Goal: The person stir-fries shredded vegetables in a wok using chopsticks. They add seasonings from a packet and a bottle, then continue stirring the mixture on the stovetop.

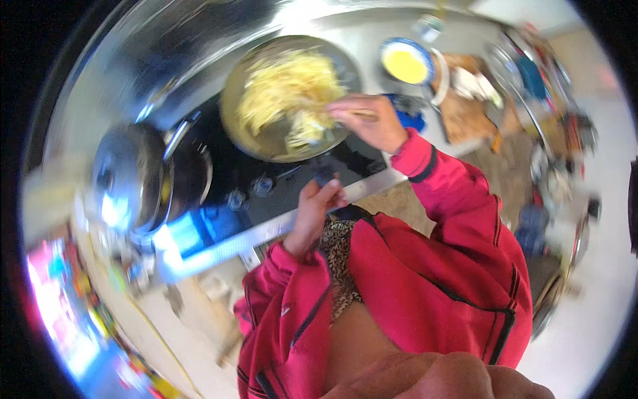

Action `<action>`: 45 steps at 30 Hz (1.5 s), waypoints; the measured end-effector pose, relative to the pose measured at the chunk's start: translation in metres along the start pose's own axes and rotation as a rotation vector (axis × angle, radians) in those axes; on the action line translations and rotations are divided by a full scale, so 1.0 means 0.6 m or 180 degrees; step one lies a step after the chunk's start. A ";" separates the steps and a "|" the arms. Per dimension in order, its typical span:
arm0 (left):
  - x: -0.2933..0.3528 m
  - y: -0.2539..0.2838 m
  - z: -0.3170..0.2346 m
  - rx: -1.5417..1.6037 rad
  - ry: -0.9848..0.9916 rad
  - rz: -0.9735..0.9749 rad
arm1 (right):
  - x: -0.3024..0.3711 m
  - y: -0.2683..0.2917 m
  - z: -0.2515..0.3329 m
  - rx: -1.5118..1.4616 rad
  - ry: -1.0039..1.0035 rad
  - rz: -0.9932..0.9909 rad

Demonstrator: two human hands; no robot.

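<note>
A wide frying pan [231,130] sits on the black glass stovetop [279,193], heaped with pale yellow shreds [289,90]. My left hand [316,207] is closed around the pan's dark handle [323,174] on the side nearest me. Over the pan's right edge, my right hand [372,121] grips a thin, light-brown utensil [359,112], likely chopsticks. Its far end is blurred among the shreds at the pan's near right, so its exact kind is hard to make out.
A dark lidded pot [129,176] stands on the stove's left. Beyond my right hand are a blue-rimmed bowl [405,64] of yellow liquid and a wooden cutting board [463,123] bearing a whitish item [475,86]. Utensils and dishes crowd the far right.
</note>
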State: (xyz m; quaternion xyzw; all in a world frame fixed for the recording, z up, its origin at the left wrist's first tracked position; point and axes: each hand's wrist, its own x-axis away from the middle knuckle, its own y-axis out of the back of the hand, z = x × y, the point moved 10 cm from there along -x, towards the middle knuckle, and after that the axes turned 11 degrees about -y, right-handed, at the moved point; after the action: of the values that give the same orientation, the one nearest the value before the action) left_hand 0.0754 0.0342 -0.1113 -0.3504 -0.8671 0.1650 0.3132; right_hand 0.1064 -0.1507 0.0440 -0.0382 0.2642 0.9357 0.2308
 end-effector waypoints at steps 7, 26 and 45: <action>-0.013 -0.030 0.006 0.0200 -0.0266 0.0396 | 0.086 -0.067 0.050 0.1254 0.0786 0.0633; -0.018 -0.223 0.250 -0.0804 0.0694 -0.0146 | 0.525 0.725 -0.746 0.1378 -0.3640 -0.2545; 0.035 -0.453 0.080 -0.1333 0.0098 0.1643 | 0.645 0.672 -0.585 -0.0866 -0.2982 -0.1702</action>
State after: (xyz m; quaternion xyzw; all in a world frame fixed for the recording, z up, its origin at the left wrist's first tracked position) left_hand -0.1054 -0.1444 -0.0007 -0.6178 -0.7600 0.0517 0.1954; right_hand -0.4379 -0.4750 -0.1397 0.2867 -0.0088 0.7871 0.5461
